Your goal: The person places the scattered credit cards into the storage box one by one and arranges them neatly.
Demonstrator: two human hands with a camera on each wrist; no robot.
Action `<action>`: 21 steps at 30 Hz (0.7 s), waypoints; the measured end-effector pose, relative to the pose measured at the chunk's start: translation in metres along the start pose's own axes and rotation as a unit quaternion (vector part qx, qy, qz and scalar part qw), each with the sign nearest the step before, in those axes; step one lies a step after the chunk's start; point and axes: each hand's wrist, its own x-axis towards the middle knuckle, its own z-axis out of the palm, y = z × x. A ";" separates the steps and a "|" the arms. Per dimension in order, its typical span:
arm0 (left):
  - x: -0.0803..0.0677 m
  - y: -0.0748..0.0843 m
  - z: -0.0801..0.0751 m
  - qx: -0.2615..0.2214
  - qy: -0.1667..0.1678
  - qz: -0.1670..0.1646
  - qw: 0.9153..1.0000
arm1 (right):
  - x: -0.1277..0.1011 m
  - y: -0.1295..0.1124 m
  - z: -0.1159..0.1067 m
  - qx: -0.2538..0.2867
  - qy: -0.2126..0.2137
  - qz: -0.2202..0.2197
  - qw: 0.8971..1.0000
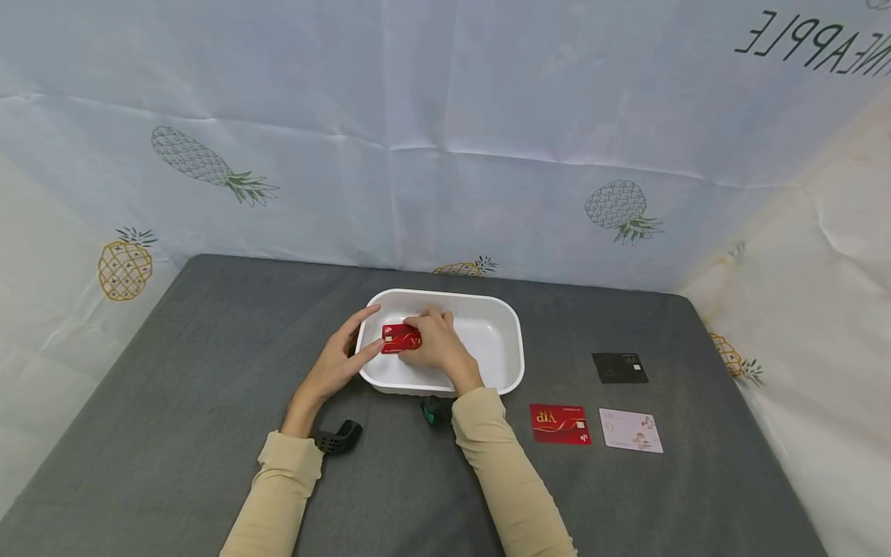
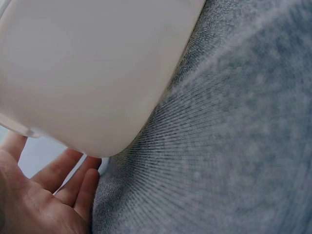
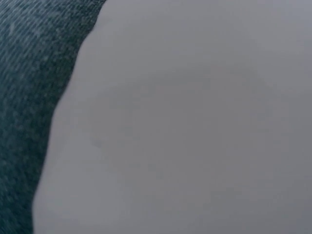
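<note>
A white plastic tub (image 1: 490, 340) stands on the grey table. Inside its left half, my right hand (image 1: 435, 340) pinches a red card (image 1: 394, 338), fingers on the far edge and thumb on the near one, hiding its right end. My left hand (image 1: 334, 363) holds the tub's left end, with the thumb over the rim close to the card. Seen in the left wrist view, the left fingers (image 2: 73, 180) lie against the outside of the tub wall (image 2: 92, 83). The right wrist view shows only the tub's white side (image 3: 185, 126) and grey cloth.
Right of the tub, another red card (image 1: 560, 425) lies beside a pale pink card (image 1: 631, 431), with a black card (image 1: 620, 368) behind them. A grey cloth (image 1: 174, 433) covers the table. Behind it hangs a pineapple-print curtain (image 1: 431, 201).
</note>
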 end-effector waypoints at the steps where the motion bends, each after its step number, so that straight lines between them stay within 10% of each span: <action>1: 0.000 0.000 0.000 0.001 0.000 -0.001 1.000 | 0.000 0.000 0.000 0.001 -0.002 0.001 1.000; 21: 0.000 0.000 0.000 0.008 0.001 -0.009 1.000 | 0.001 0.001 0.001 0.024 -0.001 0.005 1.000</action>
